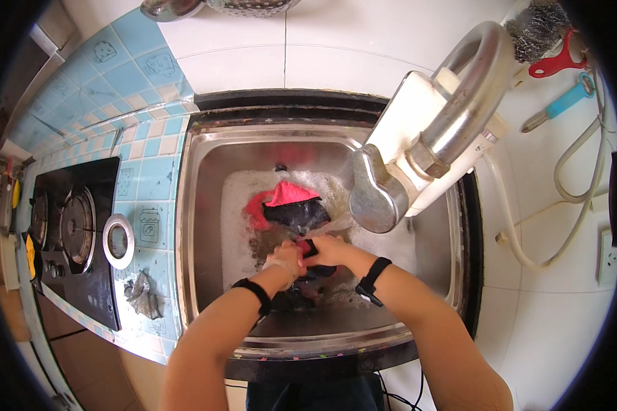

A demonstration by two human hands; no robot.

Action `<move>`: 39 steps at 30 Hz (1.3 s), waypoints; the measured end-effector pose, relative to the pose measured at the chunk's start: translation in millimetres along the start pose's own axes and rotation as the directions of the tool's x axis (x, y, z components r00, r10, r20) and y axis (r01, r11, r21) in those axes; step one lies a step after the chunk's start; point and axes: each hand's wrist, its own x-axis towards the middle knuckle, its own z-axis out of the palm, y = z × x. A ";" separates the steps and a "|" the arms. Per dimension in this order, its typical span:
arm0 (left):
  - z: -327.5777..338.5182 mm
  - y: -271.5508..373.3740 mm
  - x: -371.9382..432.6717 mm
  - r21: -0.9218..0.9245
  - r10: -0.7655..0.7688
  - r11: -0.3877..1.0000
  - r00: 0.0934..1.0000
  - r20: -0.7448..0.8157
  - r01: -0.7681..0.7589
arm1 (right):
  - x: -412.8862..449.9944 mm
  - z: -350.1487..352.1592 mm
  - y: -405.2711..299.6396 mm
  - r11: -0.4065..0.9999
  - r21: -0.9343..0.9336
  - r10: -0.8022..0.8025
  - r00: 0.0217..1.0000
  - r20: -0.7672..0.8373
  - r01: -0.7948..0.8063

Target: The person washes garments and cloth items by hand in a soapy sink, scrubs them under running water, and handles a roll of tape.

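Observation:
My left hand [286, 260] and my right hand [330, 250] are close together over soapy water in a stainless steel sink [391, 317]. Both are closed on a wet red and black cloth [308, 248], part of which hangs into the water. Just beyond them, another red and black piece of fabric [294, 198] floats among suds; whether it joins the held cloth cannot be told. Water runs from the metal faucet [379, 192] toward my hands. Each of my wrists has a black strap on it.
A white heater body [409, 120] with a curved metal spout overhangs the sink's right side. To the left are a black gas hob [100, 287], a metal ring [118, 219] and a crumpled grey cloth [143, 297]. A red peeler [552, 64] and a blue-handled tool [565, 105] hang on the right wall.

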 end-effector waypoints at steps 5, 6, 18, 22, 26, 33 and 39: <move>16.3 5.2 -18.2 -0.136 0.072 0.987 0.989 -0.128 -0.089 | -29.8 4.7 -14.5 0.907 0.420 0.007 0.996 0.091 -0.045; 6.9 2.1 -21.3 -0.119 0.121 0.985 0.992 -0.039 -0.125 | -40.8 -7.9 -31.8 0.852 0.524 -0.076 0.991 0.114 0.005; -18.1 18.0 -19.5 -0.992 0.399 0.061 0.914 -0.076 -0.110 | -88.9 -95.7 -22.3 0.087 0.996 0.080 0.997 -0.019 0.012; -15.9 25.2 -26.1 -0.924 0.298 0.201 0.919 -0.258 -0.325 | -69.7 -82.9 -26.0 0.268 0.964 0.336 0.938 -0.090 -0.004; 4.3 5.8 -18.5 -0.234 0.102 0.967 0.995 -0.010 -0.101 | -19.3 9.8 -17.4 0.864 0.485 0.155 0.847 -0.508 0.132; 40.6 -14.7 -12.9 0.295 -0.267 0.937 0.926 0.265 0.186 | 14.5 53.1 -39.6 0.902 -0.322 -0.370 0.900 -0.232 0.288; 53.3 -18.0 32.0 0.321 -0.419 0.873 0.902 0.104 0.368 | 81.2 32.8 -23.4 0.996 0.080 0.012 0.837 -0.548 0.038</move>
